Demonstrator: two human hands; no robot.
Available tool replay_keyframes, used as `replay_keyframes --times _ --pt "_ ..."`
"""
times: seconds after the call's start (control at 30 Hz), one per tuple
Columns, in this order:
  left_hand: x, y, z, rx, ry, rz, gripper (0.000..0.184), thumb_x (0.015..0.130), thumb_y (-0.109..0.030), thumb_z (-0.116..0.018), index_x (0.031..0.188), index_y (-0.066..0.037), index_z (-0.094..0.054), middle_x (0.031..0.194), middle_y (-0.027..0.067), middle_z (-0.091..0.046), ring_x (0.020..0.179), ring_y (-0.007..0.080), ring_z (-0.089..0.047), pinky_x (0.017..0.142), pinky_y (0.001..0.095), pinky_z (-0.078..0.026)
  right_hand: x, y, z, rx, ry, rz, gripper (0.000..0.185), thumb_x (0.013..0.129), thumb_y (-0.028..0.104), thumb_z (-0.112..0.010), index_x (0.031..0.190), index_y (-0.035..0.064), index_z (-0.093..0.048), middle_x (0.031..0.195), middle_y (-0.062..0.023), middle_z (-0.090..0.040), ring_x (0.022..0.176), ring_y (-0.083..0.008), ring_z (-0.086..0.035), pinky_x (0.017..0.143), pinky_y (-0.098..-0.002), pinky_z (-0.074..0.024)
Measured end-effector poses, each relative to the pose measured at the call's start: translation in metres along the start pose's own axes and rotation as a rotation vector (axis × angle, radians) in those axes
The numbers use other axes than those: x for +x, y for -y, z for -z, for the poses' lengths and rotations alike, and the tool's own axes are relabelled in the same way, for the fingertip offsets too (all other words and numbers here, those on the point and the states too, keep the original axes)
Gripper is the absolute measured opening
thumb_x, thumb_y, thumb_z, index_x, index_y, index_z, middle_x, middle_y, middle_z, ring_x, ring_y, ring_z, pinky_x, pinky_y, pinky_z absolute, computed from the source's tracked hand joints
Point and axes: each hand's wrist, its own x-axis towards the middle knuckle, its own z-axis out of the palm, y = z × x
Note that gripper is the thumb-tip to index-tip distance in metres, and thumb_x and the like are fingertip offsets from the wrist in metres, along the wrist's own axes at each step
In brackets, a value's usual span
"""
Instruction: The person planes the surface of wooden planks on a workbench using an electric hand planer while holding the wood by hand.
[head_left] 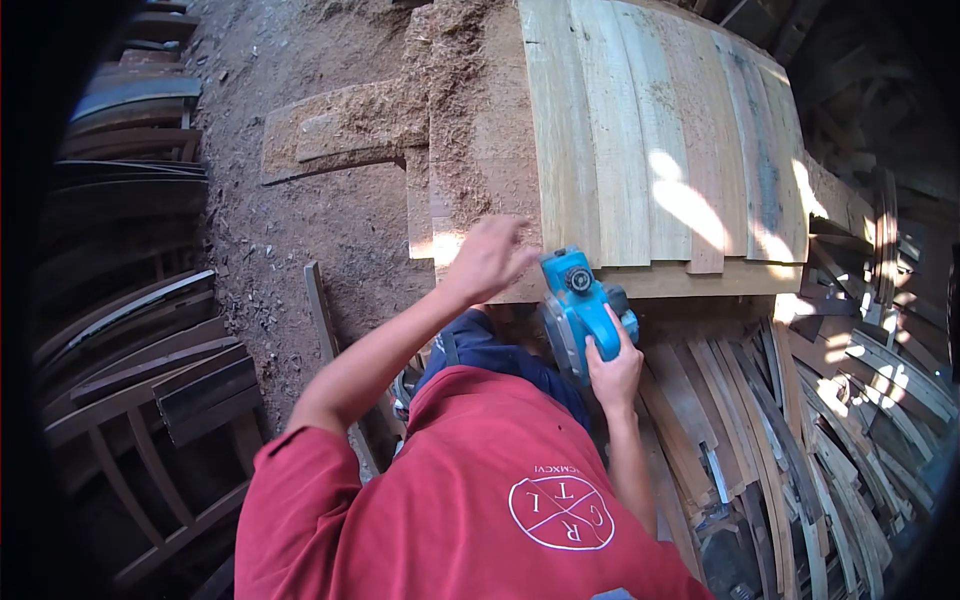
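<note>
My right hand [614, 368] is wrapped round the rear handle of a blue electric planer [582, 310], its fingers closed. The planer is at the near edge of a row of pale wooden boards [620, 130], its front end by the boards' corner. My left hand [492, 258] is just left of the planer, over the shavings-covered bench edge, with its fingers apart and nothing in them. The fingertips are slightly blurred. No contact shows between my left hand and the planer.
Wood shavings [470, 130] cover the strip left of the boards and the ground. Stacked timber [150, 400] stands at the far left. More loose planks [740, 430] lie at the lower right. A narrow upright strip of wood [322, 315] is left of my left arm.
</note>
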Motion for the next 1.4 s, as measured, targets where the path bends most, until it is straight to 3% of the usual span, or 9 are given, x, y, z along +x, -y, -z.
replay_keyframes --times 0.1,0.2,0.23,0.6,0.67,0.8,1.07,1.23,1.4 --pt "-0.044 0.035 0.012 0.041 -0.091 0.314 0.037 0.108 -0.03 -0.066 0.134 -0.003 -0.062 0.113 0.0169 -0.066 0.111 0.0365 -0.06 0.103 0.0498 -0.048 0.012 -0.001 -0.021 0.009 -0.07 0.078 0.06 0.09 0.006 -0.077 0.149 0.0125 -0.066 0.106 -0.0306 -0.076 0.1 -0.0431 -0.078 0.083 -0.0477 -0.0616" --pt "-0.084 0.051 0.011 0.218 -0.155 0.308 0.035 0.106 -0.029 -0.067 0.132 -0.005 -0.064 0.113 0.0167 -0.064 0.114 0.0366 -0.057 0.104 0.0481 -0.047 0.027 0.014 -0.029 0.02 -0.035 -0.055 0.061 0.089 0.005 -0.076 0.149 0.0127 -0.066 0.105 -0.0304 -0.076 0.099 -0.0434 -0.078 0.084 -0.0478 -0.0614" --pt "-0.091 0.049 0.01 0.216 -0.154 0.309 0.035 0.106 -0.029 -0.067 0.132 -0.005 -0.064 0.113 0.0167 -0.064 0.114 0.0366 -0.057 0.104 0.0481 -0.047 0.034 0.027 -0.028 0.022 0.014 -0.157 0.06 0.09 0.001 -0.074 0.149 0.0067 -0.065 0.123 -0.0283 -0.077 0.112 -0.0351 -0.078 0.096 -0.0427 -0.0594" --pt "-0.062 0.039 -0.016 0.217 -0.148 0.364 0.021 0.102 -0.023 -0.069 0.12 -0.011 -0.071 0.121 0.0139 -0.061 0.121 0.0373 -0.054 0.107 0.0509 -0.044 0.102 0.046 -0.043 -0.012 -0.011 -0.108 0.059 0.089 0.0 -0.072 0.148 0.0065 -0.067 0.124 -0.0286 -0.076 0.114 -0.0363 -0.078 0.098 -0.0425 -0.0589" --pt "-0.05 0.04 -0.023 0.238 -0.101 0.345 0.021 0.099 -0.02 -0.07 0.119 -0.013 -0.071 0.124 0.0131 -0.06 0.123 0.0379 -0.054 0.107 0.0525 -0.044 0.116 0.041 -0.048 -0.031 -0.033 -0.051 0.067 0.083 0.005 -0.076 0.149 0.0164 -0.067 0.115 -0.0297 -0.076 0.106 -0.0485 -0.074 0.092 -0.0518 -0.06" --pt "-0.034 0.039 -0.04 0.232 -0.038 0.312 0.028 0.093 -0.018 -0.074 0.12 -0.016 -0.071 0.129 0.0129 -0.058 0.132 0.0395 -0.048 0.107 0.0551 -0.046 0.143 0.049 -0.053 -0.061 -0.038 -0.012 0.069 0.082 0.007 -0.077 0.149 0.019 -0.067 0.114 -0.0287 -0.077 0.104 -0.0487 -0.074 0.091 -0.0534 -0.0599" --pt "-0.018 0.027 -0.063 0.252 0.073 0.29 0.035 0.097 -0.038 -0.07 0.125 -0.016 -0.07 0.131 0.015 -0.057 0.134 0.0373 -0.046 0.112 0.0578 -0.033 0.203 0.07 -0.06 -0.097 0.01 -0.056 0.069 0.082 0.014 -0.076 0.15 0.0213 -0.067 0.115 -0.028 -0.077 0.107 -0.0495 -0.073 0.095 -0.0572 -0.0582" --pt "-0.008 0.021 -0.072 0.334 0.122 0.315 0.084 0.1 -0.062 -0.065 0.17 -0.022 -0.042 0.13 0.0142 -0.054 0.124 0.0353 -0.046 0.11 0.055 -0.029 0.246 0.087 -0.065 -0.079 0.017 -0.029 0.068 0.082 0.013 -0.075 0.149 0.0181 -0.067 0.117 -0.0281 -0.077 0.109 -0.0487 -0.074 0.099 -0.0555 -0.0581" --pt "0.002 0.023 -0.076 0.447 0.14 0.294 0.092 0.094 -0.074 -0.064 0.171 -0.027 -0.042 0.119 0.0095 -0.052 0.113 0.0301 -0.045 0.102 0.0496 -0.03 0.287 0.105 -0.069 -0.076 -0.007 -0.023 0.063 0.083 0.01 -0.073 0.146 0.0132 -0.069 0.117 -0.0289 -0.077 0.11 -0.0477 -0.074 0.099 -0.0535 -0.0586"
